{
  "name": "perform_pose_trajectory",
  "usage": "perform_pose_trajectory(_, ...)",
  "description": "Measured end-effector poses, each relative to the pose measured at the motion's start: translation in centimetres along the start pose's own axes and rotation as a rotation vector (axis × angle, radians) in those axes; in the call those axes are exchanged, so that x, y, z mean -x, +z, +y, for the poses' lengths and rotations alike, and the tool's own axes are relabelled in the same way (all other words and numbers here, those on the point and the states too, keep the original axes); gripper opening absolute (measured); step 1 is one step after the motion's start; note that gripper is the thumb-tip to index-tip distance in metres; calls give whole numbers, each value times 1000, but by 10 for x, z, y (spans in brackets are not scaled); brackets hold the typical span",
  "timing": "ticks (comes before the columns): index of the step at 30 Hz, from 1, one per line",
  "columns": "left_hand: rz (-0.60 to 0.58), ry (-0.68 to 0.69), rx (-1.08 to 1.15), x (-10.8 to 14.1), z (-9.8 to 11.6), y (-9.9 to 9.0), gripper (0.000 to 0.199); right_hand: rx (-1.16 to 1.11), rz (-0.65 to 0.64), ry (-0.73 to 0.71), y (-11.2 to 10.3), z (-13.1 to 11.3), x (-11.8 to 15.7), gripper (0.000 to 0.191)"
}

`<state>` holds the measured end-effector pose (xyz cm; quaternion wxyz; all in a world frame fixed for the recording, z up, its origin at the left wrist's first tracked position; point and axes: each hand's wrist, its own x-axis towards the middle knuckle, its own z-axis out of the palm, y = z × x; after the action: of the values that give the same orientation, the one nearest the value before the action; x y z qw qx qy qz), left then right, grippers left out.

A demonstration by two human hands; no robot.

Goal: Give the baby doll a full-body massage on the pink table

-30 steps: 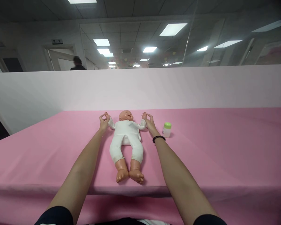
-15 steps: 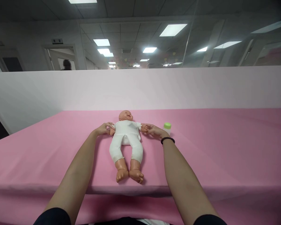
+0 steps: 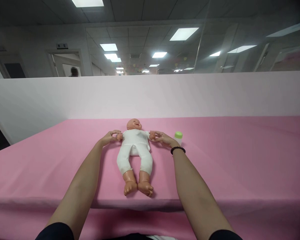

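Note:
A baby doll (image 3: 135, 139) in a white suit lies on its back on the pink cover, its head away from me and its bare feet toward me. My left hand (image 3: 110, 138) has its fingers and thumb closed about the doll's hand on the left side. On the other side, my right hand (image 3: 164, 139) is closed on the doll's other hand, a dark bead bracelet round the wrist. Both of the doll's arms are bent out from its body. Just behind my right hand stands a small bottle with a green lid (image 3: 178, 135), its lower part partly hidden.
The pink cover (image 3: 230, 160) drapes over the table's front edge. A low white wall (image 3: 150, 95) runs along the back, with glass above it. Through a doorway at the far left, a person's blurred head (image 3: 74, 71) shows.
The doll's hand on the left has shifted up and outward with my left hand. My right hand and the doll's hand in it have moved only slightly. The view has tipped a little.

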<state>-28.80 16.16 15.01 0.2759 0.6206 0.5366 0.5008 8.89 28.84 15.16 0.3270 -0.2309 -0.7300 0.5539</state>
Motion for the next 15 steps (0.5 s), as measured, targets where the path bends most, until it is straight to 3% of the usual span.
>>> perform_pose_trajectory(2,152,46,38,-7,1,4,50,-46,80,-51,4,2,-6,64)
perform_pose_trajectory(5,387,91,50,-24,-1,18,56,2,299,-150,14,9,-24,75)
perform_pose_trajectory(7,478,103,25,-32,-2,30,53,55,410,-192,21,16,-37,77)
perform_pose_trajectory(11,499,163,-92,-31,-3,48,30,139,513,-266,31,25,-54,50)
perform_pose_trajectory(15,449,184,-202,-23,-2,51,34,203,519,-262,34,27,-54,40)
